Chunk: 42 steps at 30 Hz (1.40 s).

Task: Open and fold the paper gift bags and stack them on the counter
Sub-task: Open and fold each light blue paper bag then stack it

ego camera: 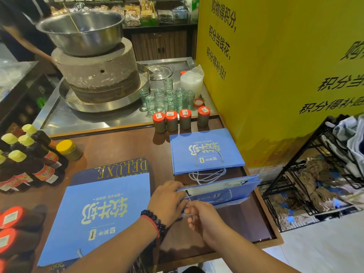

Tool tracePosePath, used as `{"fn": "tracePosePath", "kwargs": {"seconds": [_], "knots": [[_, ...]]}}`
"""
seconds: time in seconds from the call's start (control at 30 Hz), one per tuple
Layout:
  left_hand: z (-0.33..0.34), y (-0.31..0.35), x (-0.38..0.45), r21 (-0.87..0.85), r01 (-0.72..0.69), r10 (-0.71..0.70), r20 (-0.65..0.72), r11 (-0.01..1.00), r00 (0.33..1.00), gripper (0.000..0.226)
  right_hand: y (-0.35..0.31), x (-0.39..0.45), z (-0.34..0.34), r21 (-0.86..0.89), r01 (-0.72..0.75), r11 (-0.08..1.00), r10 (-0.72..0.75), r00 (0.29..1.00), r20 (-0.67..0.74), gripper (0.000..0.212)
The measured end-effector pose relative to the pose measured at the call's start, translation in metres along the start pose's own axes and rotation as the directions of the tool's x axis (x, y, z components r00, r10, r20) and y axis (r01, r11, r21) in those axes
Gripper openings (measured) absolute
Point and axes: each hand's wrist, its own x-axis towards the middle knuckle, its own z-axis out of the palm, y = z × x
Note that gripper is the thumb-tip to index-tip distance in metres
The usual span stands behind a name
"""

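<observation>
Even indoor light where I'm working, glare on the steel tray (59, 115), edges warped, background shelves soft.

One camera, worn on the head

It looks forward and down, close over the brown counter (122, 146) from its near edge.

- Left hand (167, 200): its fingertips are hidden behind the near end of the held blue bag (220, 191).
- Dark DELUXE bags (110, 170), left of the grip: mostly covered by the flat blue bag (102, 213).
- Red-lidded jars (9, 227), far left of the grip: cut off by the frame edge.
- Wire rack contents (311, 186), right of the grip: too blurred to identify.
</observation>
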Motion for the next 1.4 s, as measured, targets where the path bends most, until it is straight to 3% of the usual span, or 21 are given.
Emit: {"fn": "tracePosePath", "kwargs": {"seconds": [0.13,0.2,0.27,0.33,0.4,0.47,0.53,0.6,0.67,0.73,0.9,0.97,1.07,1.4], "knots": [[0.000,0.001,0.000,0.016,0.009,-0.009,-0.029,1.000,1.000,0.013,-0.001,-0.007,-0.008,-0.126,0.020,0.992,-0.030,0.997,-0.078,0.025],[0.000,0.002,0.000,0.014,0.010,-0.009,-0.037,1.000,0.999,0.010,-0.003,-0.011,-0.018,-0.299,0.159,0.941,-0.229,0.949,-0.216,0.023],[0.000,0.002,0.000,0.010,0.009,-0.009,-0.032,1.000,0.999,0.011,-0.010,-0.018,-0.028,-0.483,0.333,0.810,-0.498,0.826,-0.265,0.019],[0.000,0.002,0.000,0.019,0.010,-0.009,-0.031,1.000,0.999,0.012,-0.023,-0.022,-0.032,-0.646,0.469,0.602,-0.704,0.694,-0.151,0.016],[0.000,0.002,-0.001,0.025,0.010,-0.009,-0.040,1.000,0.999,0.013,-0.037,-0.016,-0.032,-0.802,0.493,0.337,-0.777,0.626,0.059,0.011],[0.001,0.002,-0.003,0.021,0.006,-0.005,-0.044,1.000,0.999,0.018,-0.049,-0.011,-0.027,-0.909,0.413,0.056,-0.713,0.654,0.253,0.018],[0.002,0.002,-0.003,0.022,0.009,-0.008,-0.042,1.000,0.999,0.030,-0.059,-0.011,-0.019,-0.933,0.280,-0.225,-0.651,0.669,0.358,0.026],[0.002,0.004,-0.003,0.029,0.006,-0.005,-0.030,1.000,1.000,0.030,-0.064,-0.012,-0.012,-0.900,0.212,-0.381,-0.598,0.686,0.415,0.027],[0.001,0.005,-0.004,0.037,0.004,-0.003,-0.021,0.999,1.000,0.024,-0.064,-0.010,-0.006,-0.910,0.253,-0.330,-0.506,0.766,0.397,0.029],[0.000,0.007,-0.006,0.039,0.005,-0.004,-0.017,0.999,1.000,0.020,-0.064,-0.004,-0.004,-0.940,0.296,-0.171,-0.409,0.846,0.341,0.034],[0.000,0.010,-0.009,0.046,0.006,-0.004,-0.045,0.999,0.999,0.028,-0.071,0.003,0.001,-0.963,0.270,-0.007,-0.300,0.918,0.260,0.038],[0.000,0.010,-0.010,0.054,0.010,-0.008,-0.045,0.999,0.999,0.021,-0.069,0.004,0.003,-0.975,0.216,0.049,-0.269,0.943,0.195,0.036],[0.001,0.011,-0.012,0.060,0.012,-0.010,-0.031,0.998,0.999,0.007,-0.065,0.007,0.004,-0.981,0.169,0.099,-0.277,0.951,0.135,0.032],[0.001,0.010,-0.010,0.038,-0.001,0.003,-0.077,0.999,0.997,0.017,-0.054,0.006,-0.003,-0.979,0.198,0.053,-0.431,0.889,0.157,0.028]]}}
